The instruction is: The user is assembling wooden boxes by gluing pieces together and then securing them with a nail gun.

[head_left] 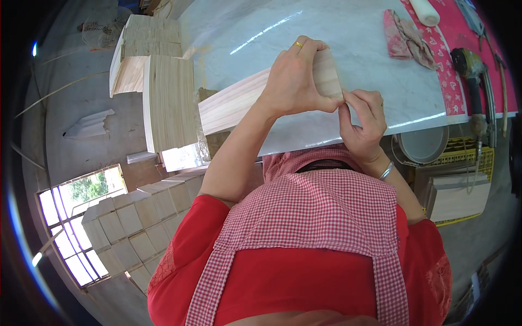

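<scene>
A pale wooden board (236,103) lies slantwise over the near left part of the table. My left hand (293,76) spans its width near the right end, fingers over the far edge and thumb at the near edge. At the board's near right corner, the thumb and forefinger of my right hand (364,119) come together in a pinch. Whether a small piece is also between those fingertips is hidden. The board's left end reaches close to the tall stacks of wooden boards (171,103).
The table (402,98) has a crumpled cloth (405,41), a white roll (425,12) and an air tool (467,70) at the right. Below it stand a round pan (421,144) and a yellow crate (486,157) holding panels. More wooden blocks (130,220) are piled at lower left.
</scene>
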Demonstrator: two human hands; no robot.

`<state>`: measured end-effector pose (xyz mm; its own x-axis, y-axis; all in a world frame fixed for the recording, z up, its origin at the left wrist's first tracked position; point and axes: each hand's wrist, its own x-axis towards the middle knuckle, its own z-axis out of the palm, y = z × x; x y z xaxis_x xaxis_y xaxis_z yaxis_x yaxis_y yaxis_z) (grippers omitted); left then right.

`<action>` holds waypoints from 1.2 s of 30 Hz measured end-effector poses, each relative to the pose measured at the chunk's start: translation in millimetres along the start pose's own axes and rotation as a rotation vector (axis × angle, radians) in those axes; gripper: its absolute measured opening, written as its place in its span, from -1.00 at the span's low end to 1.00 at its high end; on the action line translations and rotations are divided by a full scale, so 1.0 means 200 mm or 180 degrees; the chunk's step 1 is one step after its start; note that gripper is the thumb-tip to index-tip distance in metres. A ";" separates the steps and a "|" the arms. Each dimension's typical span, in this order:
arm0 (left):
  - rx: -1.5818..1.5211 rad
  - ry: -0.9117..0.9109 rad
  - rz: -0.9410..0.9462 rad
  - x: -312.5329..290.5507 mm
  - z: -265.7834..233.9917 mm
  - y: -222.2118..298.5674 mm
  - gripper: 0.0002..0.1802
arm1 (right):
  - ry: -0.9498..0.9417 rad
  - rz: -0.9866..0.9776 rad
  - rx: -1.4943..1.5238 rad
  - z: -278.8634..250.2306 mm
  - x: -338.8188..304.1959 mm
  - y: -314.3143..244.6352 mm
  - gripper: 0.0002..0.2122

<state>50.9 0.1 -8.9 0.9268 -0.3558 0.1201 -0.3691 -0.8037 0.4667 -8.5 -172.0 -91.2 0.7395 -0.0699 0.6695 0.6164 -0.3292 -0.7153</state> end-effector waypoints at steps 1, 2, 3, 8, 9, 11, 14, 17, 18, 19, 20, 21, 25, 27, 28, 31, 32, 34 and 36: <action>0.0001 -0.0013 -0.0012 0.00 0.00 0.00 0.02 | 0.0003 -0.0004 0.0011 0.00 0.00 0.00 -0.66; 0.0006 -0.0007 0.0002 0.00 0.00 0.00 0.02 | 0.0002 -0.0004 0.0011 0.00 0.01 0.00 -0.66; 0.0014 0.0000 0.0014 0.00 0.00 0.00 0.02 | 0.0001 0.0000 0.0009 0.00 0.01 0.00 -0.66; 0.0080 -0.0031 -0.0025 0.00 0.00 0.01 0.03 | 0.0013 0.0045 0.0044 0.00 0.00 0.00 -0.67; 0.0091 -0.0024 -0.0016 0.00 0.00 0.01 0.03 | 0.0006 0.0071 0.0067 0.00 0.00 0.00 -0.67; 0.0096 -0.0021 -0.0030 0.00 0.00 0.01 0.03 | -0.0001 0.0119 0.0125 0.01 0.00 0.00 -0.68; 0.0079 -0.0032 -0.0074 0.00 0.00 0.01 0.03 | -0.0046 0.0216 0.0248 0.00 0.00 -0.01 -0.67; 0.0078 -0.0024 -0.0055 0.00 0.00 0.01 0.04 | -0.0152 0.0322 0.0369 -0.01 0.00 -0.01 -0.66; 0.0066 -0.0024 -0.0054 0.00 0.01 0.01 0.04 | -0.0185 0.0347 0.0385 -0.01 -0.01 -0.02 -0.66; 0.0052 -0.0019 -0.0056 0.00 0.01 0.01 0.04 | -0.0207 0.0389 0.0405 -0.02 -0.01 -0.02 -0.66; 0.0051 -0.0010 -0.0049 0.01 0.01 0.01 0.03 | -0.0248 0.0373 0.0396 -0.03 -0.01 -0.02 -0.66; 0.0051 0.0001 -0.0049 0.01 0.01 0.01 0.03 | -0.0278 0.0378 0.0396 -0.03 -0.01 -0.03 -0.66; 0.0109 0.0002 -0.0052 0.01 0.01 0.01 0.03 | -0.0736 0.0473 0.0732 -0.10 0.05 -0.02 -0.60; 0.0052 -0.0066 -0.0091 0.01 0.00 0.02 0.04 | -0.0860 0.0682 0.0988 -0.11 0.13 0.03 -0.51; 0.0022 -0.0099 -0.0124 0.01 0.00 0.02 0.04 | -0.0904 0.0744 0.1118 -0.10 0.18 0.07 -0.46; -0.0027 -0.0127 -0.0188 0.01 -0.01 0.02 0.05 | -0.1187 0.0736 0.1384 -0.04 0.25 0.12 -0.34; -0.0004 -0.0105 -0.0137 0.01 -0.01 0.03 0.05 | -0.1247 0.0722 0.1403 -0.03 0.25 0.11 -0.33; 0.0034 -0.0089 -0.0143 0.01 -0.01 0.03 0.05 | -0.1379 0.0687 0.1440 -0.03 0.22 0.07 -0.31; 0.0047 -0.0016 -0.0084 0.01 0.00 0.02 0.05 | -0.1387 0.0651 0.1496 -0.09 0.19 0.02 -0.31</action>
<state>50.2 -3.9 -6.5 0.9359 -0.3367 0.1036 -0.3455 -0.8197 0.4568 16.9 -192.5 -65.7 0.8347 0.3316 0.4397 0.4316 0.1020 -0.8963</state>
